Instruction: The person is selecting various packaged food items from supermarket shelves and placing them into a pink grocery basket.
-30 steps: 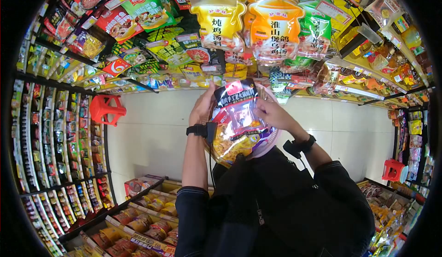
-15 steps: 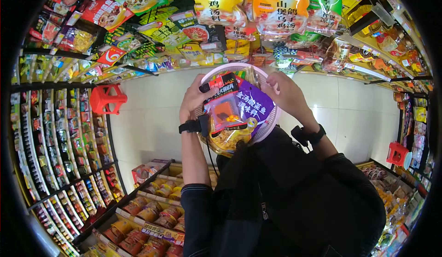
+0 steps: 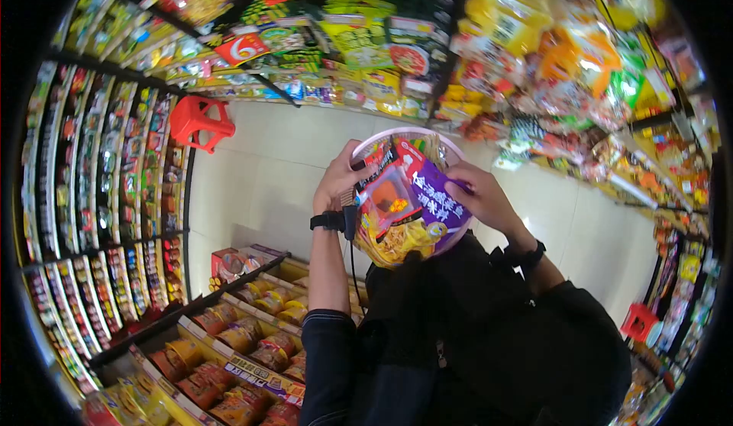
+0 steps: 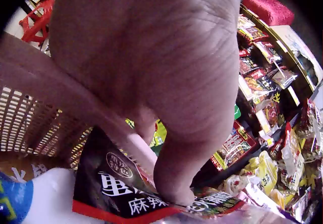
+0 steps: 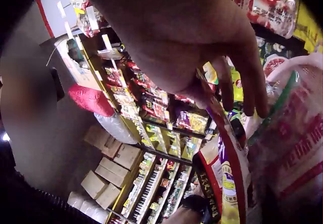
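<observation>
A round pink plastic basket (image 3: 427, 132) full of food packets is held in front of the body. My left hand (image 3: 340, 178) grips its left rim, the thumb over the top of a black and red hotpot seasoning packet (image 3: 391, 189). In the left wrist view that thumb presses on the black packet (image 4: 118, 191) beside the rim. With thumb and fingers my right hand (image 3: 485, 201) pinches the upper right edge of a purple pickled-fish seasoning packet (image 3: 443, 201). From the right wrist, the purple packet (image 5: 227, 158) shows nearly edge-on below the thumb.
Shelves of hanging seasoning bags (image 3: 355, 37) stand in front. A red stool (image 3: 202, 123) is on the floor at the left, another red stool (image 3: 640, 323) at the right. Cartons of tub-shaped packs (image 3: 240, 346) are stacked at the lower left, near the left arm.
The black packet moved left within the basket, uncovering the purple one. My right hand left the black packet and now pinches the purple packet's edge. The head view turned left.
</observation>
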Demonstrator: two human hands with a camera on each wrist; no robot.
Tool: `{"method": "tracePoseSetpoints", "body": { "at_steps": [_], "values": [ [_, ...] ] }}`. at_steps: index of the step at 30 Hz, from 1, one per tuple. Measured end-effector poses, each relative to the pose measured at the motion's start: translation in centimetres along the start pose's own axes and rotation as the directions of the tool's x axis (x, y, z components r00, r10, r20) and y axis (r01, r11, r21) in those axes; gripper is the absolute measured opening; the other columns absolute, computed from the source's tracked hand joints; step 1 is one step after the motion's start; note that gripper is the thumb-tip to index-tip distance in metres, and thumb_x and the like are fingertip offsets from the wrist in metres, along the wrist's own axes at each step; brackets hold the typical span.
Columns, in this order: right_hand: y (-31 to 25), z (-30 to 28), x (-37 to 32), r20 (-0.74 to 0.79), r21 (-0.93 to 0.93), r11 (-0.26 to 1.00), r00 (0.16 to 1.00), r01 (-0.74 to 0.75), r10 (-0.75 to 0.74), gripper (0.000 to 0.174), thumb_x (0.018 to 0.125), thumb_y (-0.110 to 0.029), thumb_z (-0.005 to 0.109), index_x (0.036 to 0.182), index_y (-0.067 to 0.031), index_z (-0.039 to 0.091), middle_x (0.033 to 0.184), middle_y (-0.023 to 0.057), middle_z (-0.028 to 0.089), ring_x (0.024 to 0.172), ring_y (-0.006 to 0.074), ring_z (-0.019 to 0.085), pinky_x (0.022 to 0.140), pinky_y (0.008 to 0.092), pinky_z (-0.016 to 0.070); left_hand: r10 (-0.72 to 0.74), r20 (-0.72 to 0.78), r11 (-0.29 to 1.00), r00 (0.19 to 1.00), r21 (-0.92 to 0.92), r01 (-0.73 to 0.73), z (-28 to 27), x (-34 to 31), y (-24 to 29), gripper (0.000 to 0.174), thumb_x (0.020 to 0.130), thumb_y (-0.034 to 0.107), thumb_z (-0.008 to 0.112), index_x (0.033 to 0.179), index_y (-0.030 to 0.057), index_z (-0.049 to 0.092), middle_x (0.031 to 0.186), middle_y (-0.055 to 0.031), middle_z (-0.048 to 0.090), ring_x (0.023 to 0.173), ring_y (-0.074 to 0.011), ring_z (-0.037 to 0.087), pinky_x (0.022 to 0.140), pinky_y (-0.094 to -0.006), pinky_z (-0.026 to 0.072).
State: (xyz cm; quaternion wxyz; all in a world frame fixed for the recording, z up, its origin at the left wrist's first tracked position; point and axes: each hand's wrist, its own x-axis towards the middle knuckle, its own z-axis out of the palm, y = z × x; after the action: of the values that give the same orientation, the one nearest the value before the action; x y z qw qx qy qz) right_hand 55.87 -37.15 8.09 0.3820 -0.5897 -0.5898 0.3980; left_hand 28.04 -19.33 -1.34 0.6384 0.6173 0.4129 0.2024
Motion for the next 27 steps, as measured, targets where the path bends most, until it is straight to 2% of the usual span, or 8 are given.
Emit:
{"method": "tracePoseSetpoints", "body": {
  "at_steps": [3,7,11,13,14,17,19,27],
  "values": [
    [-2.7,3.4,1.6,-0.037,-0.006,0.999,0.998,-0.048,0.048,0.023,0.101,-0.02,0.065,0.114,-0.0019,0.069,0.097,0.0149,0.073,0.088,0.0205,0.071,0.08,0.0328,0.0536,-0.061,0.042,0.991,0.997,-0.113,0.066,-4.0,-1.7,-0.6,0.043,0.086,0.018,0.081,0.12,0.0081,0.057,0.097,-0.002,0.064,0.091,-0.0117,0.057,0.083,-0.03,0.0501],
    [-6.9,5.6,4.6,0.074,0.025,1.0,0.997,-0.008,0.006,0.021,0.102,-0.018,0.064,0.113,-0.0011,0.067,0.092,0.0103,0.07,0.08,0.0164,0.064,0.077,0.031,0.051,0.034,-0.043,0.962,0.998,-0.27,-0.044,-8.1,-3.6,-1.3,0.048,0.085,0.025,0.084,0.123,0.0078,0.059,0.103,-0.0024,0.062,0.092,-0.0124,0.056,0.082,-0.0297,0.049],
    [-12.6,6.9,8.9,0.047,0.074,0.977,0.978,0.201,-0.205,0.02,0.102,-0.009,0.06,0.119,-0.0012,0.067,0.106,0.008,0.073,0.093,0.0134,0.066,0.085,0.0283,0.0518,0.029,-0.142,0.949,0.989,-0.306,-0.072,-12.9,-6.0,-3.6,0.047,0.088,0.03,0.082,0.123,0.0076,0.059,0.103,-0.0035,0.065,0.096,-0.0156,0.059,0.086,-0.0327,0.049],
    [-14.9,7.0,11.2,0.129,0.164,0.973,0.975,0.161,-0.183,0.018,0.102,-0.005,0.058,0.115,0.0016,0.069,0.108,0.0088,0.074,0.098,0.0154,0.068,0.089,0.0286,0.0517,-0.019,-0.187,0.962,0.982,-0.271,-0.033,-15.2,-6.5,-5.1,0.048,0.088,0.031,0.082,0.123,0.0077,0.059,0.102,-0.0056,0.067,0.096,-0.0174,0.061,0.087,-0.0336,0.0498],
    [-15.5,7.3,12.5,0.15,0.201,0.962,0.965,0.184,-0.216,0.017,0.102,-0.004,0.058,0.113,0.002,0.07,0.106,0.0089,0.073,0.097,0.0158,0.068,0.089,0.0287,0.0517,-0.019,-0.239,0.998,0.971,-0.068,0.003,-16.5,-7.1,-4.7,0.048,0.087,0.029,0.082,0.125,0.0094,0.059,0.103,-0.0073,0.069,0.097,-0.0194,0.063,0.087,-0.0353,0.0511],
    [-17.3,7.8,16.9,0.192,0.252,0.939,0.939,0.234,-0.286,0.016,0.102,-0.006,0.059,0.109,0.0016,0.071,0.101,0.0087,0.073,0.094,0.016,0.067,0.087,0.029,0.0513,-0.045,-0.337,0.993,0.941,0.091,0.08,-19.7,-7.7,-5.3,0.053,0.084,0.035,0.083,0.125,0.0113,0.058,0.105,-0.0129,0.074,0.098,-0.026,0.07,0.087,-0.0382,0.0524],
    [-18.7,8.5,20.3,0.086,0.11,0.947,0.946,0.303,-0.313,0.017,0.103,-0.011,0.06,0.107,0.0011,0.07,0.099,0.008,0.072,0.091,0.0161,0.066,0.084,0.0295,0.0509,-0.061,-0.355,0.99,0.933,0.099,0.102,-22.4,-7.7,-5.8,0.054,0.084,0.036,0.083,0.125,0.011,0.058,0.106,-0.0137,0.074,0.099,-0.0271,0.07,0.088,-0.0385,0.0525],
    [-20.7,14.5,39.4,0.079,0.448,0.892,0.992,0.057,-0.103,0.026,0.103,-0.027,0.066,0.109,-0.002,0.065,0.1,-0.0018,0.063,0.092,0.0067,0.058,0.085,0.0238,0.0477,-0.101,-0.45,0.98,0.887,0.109,0.167,-36.4,-5.1,-7.8,0.047,0.085,0.025,0.084,0.122,0.0088,0.059,0.1,-0.0099,0.073,0.095,-0.0212,0.068,0.086,-0.0363,0.0522]
  ]
}}
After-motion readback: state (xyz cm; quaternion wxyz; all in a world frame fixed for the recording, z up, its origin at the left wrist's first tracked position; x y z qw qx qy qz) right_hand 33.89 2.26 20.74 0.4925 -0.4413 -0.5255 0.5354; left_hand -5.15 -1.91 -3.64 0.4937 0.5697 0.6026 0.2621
